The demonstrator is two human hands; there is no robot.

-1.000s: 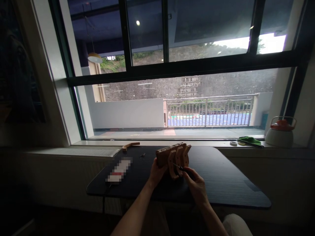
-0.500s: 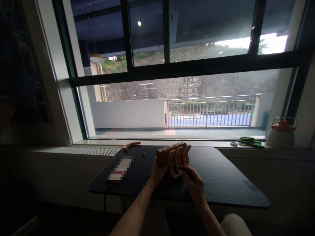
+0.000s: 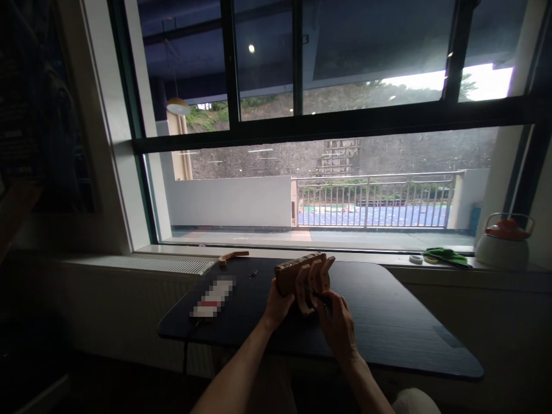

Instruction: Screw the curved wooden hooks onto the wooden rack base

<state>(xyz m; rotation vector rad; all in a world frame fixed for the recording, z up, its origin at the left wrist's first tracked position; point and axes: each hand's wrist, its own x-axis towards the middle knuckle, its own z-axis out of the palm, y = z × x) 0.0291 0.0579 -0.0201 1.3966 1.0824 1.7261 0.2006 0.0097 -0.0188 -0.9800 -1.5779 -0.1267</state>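
Note:
My left hand [image 3: 278, 303] is closed round the near left end of a brown wooden piece [image 3: 288, 280], which is tilted up above the table. Several curved wooden slats [image 3: 302, 287] with small dark holes stand out from its right side. In my right hand [image 3: 338, 322] is a dark-handled screwdriver [image 3: 319, 295], its thin shaft pointing left at the nearest slat. Whether the tip sits in a screw is too small to tell. A loose curved wooden piece [image 3: 233, 257] lies at the table's far left edge, and some small screws [image 3: 253, 274] lie nearer.
The dark table [image 3: 388, 322] stands against the window sill. A blurred-out white strip [image 3: 215, 296] with a cord lies on its left side. On the sill at right are a pot with a red lid [image 3: 502, 244], a green cloth [image 3: 448, 257] and tape rolls [image 3: 416, 259].
The view has shifted slightly, so the scene sits a little further right and lower. My right fingers have turned on the screwdriver handle; my left hand keeps its hold.

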